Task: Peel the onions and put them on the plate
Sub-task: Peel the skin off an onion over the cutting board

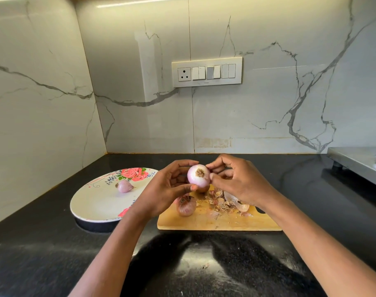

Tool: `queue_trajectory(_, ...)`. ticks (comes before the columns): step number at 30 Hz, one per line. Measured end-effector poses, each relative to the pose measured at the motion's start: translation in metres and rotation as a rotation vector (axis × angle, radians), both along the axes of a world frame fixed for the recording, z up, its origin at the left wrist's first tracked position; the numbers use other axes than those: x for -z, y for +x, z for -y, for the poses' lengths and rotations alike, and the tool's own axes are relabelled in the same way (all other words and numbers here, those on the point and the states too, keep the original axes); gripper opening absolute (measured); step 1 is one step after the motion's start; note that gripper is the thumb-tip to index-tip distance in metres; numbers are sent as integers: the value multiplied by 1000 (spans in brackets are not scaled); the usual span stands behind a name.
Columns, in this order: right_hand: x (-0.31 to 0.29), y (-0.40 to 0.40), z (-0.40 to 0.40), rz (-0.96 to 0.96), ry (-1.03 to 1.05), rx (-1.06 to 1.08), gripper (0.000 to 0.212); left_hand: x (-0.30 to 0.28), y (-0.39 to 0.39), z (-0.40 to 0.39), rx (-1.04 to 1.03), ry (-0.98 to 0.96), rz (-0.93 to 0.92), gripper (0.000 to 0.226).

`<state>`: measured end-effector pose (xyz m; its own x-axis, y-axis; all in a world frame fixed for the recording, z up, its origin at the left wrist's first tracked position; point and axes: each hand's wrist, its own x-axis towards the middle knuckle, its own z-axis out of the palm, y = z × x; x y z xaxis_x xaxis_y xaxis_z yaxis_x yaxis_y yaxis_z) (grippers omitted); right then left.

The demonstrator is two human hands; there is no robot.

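Observation:
My left hand (168, 189) holds a pale pink peeled onion (198, 176) in the air above the wooden cutting board (217, 221), root end facing me. My right hand (236, 179) pinches at the onion's right side with thumb and fingertips. An unpeeled onion (186, 205) with brown-red skin lies on the board's left part. Partly hidden under the held onion is another brownish onion (203, 189). A small peeled onion (124, 186) lies on the white flowered plate (92, 202) at the left.
A heap of dry onion skins (225, 203) covers the board's middle and right. The black counter meets marble walls at the back and left. A steel stove edge (358, 161) juts in at the far right. A switch panel (206, 71) is on the back wall.

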<state>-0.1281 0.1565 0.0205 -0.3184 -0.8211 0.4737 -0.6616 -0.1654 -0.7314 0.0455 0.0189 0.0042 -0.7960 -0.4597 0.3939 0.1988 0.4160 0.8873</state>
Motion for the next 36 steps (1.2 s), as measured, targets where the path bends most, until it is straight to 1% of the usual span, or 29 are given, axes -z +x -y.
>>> queue_trajectory(3, 0, -3, 1, 27, 0, -5, 15, 0, 0, -1, 0, 1, 3, 52)
queue_trajectory(7, 2, 1, 0, 8, 14, -15, 25, 0, 0, 0, 2, -12, 14, 53)
queue_trajectory(15, 3, -6, 2, -3, 0, -2, 13, 1, 1, 3, -3, -22, 23, 53)
queue_trajectory(16, 3, -5, 2, -4, 13, -8, 14, 1, 0, 3, -4, -24, 24, 53)
queue_trajectory(19, 3, -2, 0, 0, 27, -22, 29, 1, 1, 3, -6, -22, 25, 53)
queue_trajectory(20, 4, 0, 0, -6, 21, -24, 30, 1, 1, 2, -7, -19, 25, 53)
queue_trajectory(24, 3, -5, 1, -14, -21, -8, 17, 0, 2, 2, -1, -4, 30, 53)
queue_trajectory(27, 3, -7, 1, 22, -21, -23, 13, -1, 1, 0, -5, -5, 45, 52)
queue_trajectory(28, 3, -6, 1, 14, -5, -27, 13, -2, 2, -1, -11, -11, 50, 51)
queue_trajectory(30, 4, -3, 1, -9, 10, -21, 24, -2, 2, -1, -22, -20, 58, 52)
queue_trajectory(32, 4, -2, 1, -20, 2, -19, 28, -2, 3, -1, -30, -26, 66, 52)
queue_trajectory(36, 6, -6, 3, -11, -27, -28, 16, -3, 4, -2, -27, -15, 72, 52)
